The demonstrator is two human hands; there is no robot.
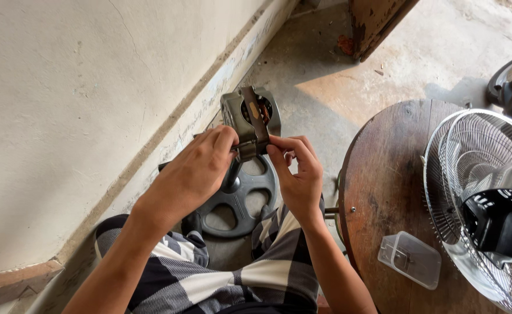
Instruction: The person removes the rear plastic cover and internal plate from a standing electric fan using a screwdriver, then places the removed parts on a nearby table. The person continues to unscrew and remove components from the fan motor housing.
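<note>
- Over the lap: left hand [201, 166] and right hand [296, 174] both grip the small motor [249, 119].
- Step: probably aligning its bracket; fingertip contact unclear.
- Next: steady hold, fine finger work.

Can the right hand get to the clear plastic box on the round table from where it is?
Probably yes: the clear plastic box sits on the round wooden table just beside the right hand, nothing between; but that hand is occupied on the motor.

— What's at the right of the frame?
— A round wooden counter [384, 192]; a wire fan grille [471, 174] lies on it, with a clear plastic box [410, 259] beside it at the lower right.
— And lower centre?
— A dark round spoked base [238, 200] on the concrete floor [326, 75], beside the pale wall [81, 87].
</note>
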